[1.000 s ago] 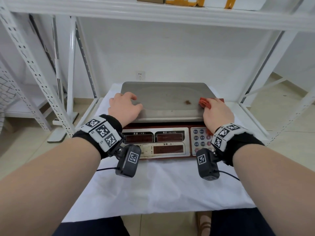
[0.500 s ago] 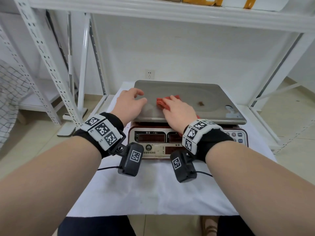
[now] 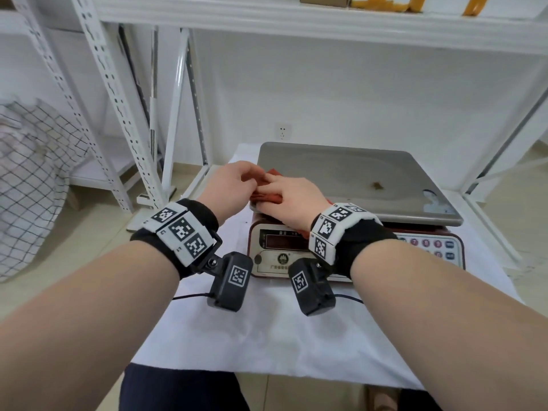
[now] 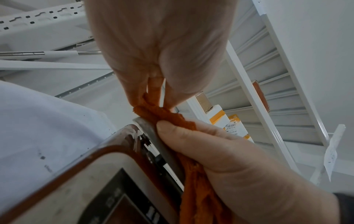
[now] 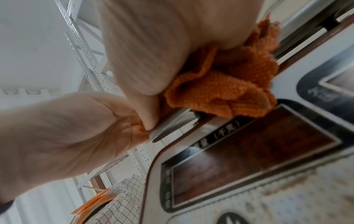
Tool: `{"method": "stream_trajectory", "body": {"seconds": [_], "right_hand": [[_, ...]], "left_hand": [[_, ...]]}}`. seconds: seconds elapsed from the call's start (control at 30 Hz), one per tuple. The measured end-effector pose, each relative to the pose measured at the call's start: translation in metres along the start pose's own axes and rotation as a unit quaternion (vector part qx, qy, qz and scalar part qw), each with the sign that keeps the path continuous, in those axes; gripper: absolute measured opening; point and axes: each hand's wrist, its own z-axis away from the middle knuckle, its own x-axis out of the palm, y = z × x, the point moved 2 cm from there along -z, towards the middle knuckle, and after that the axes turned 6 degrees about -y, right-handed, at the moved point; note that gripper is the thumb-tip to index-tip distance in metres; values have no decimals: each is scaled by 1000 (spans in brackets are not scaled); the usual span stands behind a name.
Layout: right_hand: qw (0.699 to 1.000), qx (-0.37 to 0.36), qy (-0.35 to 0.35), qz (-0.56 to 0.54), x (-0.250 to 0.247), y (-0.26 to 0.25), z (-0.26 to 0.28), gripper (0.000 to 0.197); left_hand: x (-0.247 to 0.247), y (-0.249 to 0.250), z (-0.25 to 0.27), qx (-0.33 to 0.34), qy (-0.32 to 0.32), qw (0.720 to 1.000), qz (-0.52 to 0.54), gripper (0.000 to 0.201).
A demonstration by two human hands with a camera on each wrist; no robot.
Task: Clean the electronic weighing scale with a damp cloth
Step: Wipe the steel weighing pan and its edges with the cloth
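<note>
Scale (image 3: 355, 179) corner: both hands, left (image 3: 229, 185) and right (image 3: 292, 198), pinch cloth (image 3: 265, 197) (orange, bunched).

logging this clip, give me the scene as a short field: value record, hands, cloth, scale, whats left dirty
left hand: pinches one end of the cloth
right hand: lies over the cloth, thumb hooked under the pan's rim
cloth: orange, bunched at the pan's near-left corner, part hanging over the front edge
scale: red body on a white sheet
pan: steel
left dirty: brown spot mid-pan, clear of the cloth
</note>
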Motion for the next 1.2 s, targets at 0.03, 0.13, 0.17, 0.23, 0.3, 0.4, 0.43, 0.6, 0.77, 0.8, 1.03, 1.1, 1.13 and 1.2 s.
{"method": "stream_trajectory", "body": {"seconds": [0.03, 0.13, 0.17, 0.23, 0.3, 0.4, 0.43, 0.6, 0.77, 0.8, 1.03, 1.1, 1.13, 1.2], "right_hand": [[1000, -8, 0, -10, 0, 0, 1, 26], [999, -28, -5, -28, -2, 0, 4, 29], [999, -32, -9, -31, -3, -1, 5, 31], [998, -44, -15, -37, -5, -1, 7, 33], [997, -57, -26, -34, -8, -2, 10, 36], [996, -70, -48, -27, -9, -3, 11, 39], [996, -70, -53, -26, -9, -3, 12, 39], [993, -85, -80, -14, -13, -5, 14, 39], [992, -99, -82, 8, -14, -5, 18, 44], [992, -97, -84, 15, -13, -5, 18, 46], [989, -93, -103, 43, -17, -6, 21, 51], [988, -94, -107, 57, -19, -5, 24, 45], [988, -94, -107, 61, -19, -5, 25, 42], [988, -93, -103, 71, -20, -1, 29, 35]], "left_hand": [[-1, 0, 1, -2, 9, 1000, -1, 33], [-3, -1, 3, -4, 22, 1000, 1, 31], [-4, -1, 3, -7, 24, 1000, 0, 30], [-6, -3, 4, -22, 32, 999, 2, 27], [-6, -5, 5, -38, 40, 998, -2, 26], [-7, -5, 5, -66, 41, 997, -20, 29], [-6, -5, 6, -74, 40, 996, -23, 30], [-6, -2, 7, -92, 47, 994, -22, 30], [-4, 3, 11, -100, 57, 993, -2, 33], [-3, 5, 12, -99, 59, 993, -4, 33], [1, 18, 15, -79, 79, 992, -57, 40], [3, 22, 15, -72, 82, 991, -72, 40], [4, 24, 15, -70, 83, 991, -78, 40], [7, 27, 15, -67, 80, 991, -83, 39]]}}
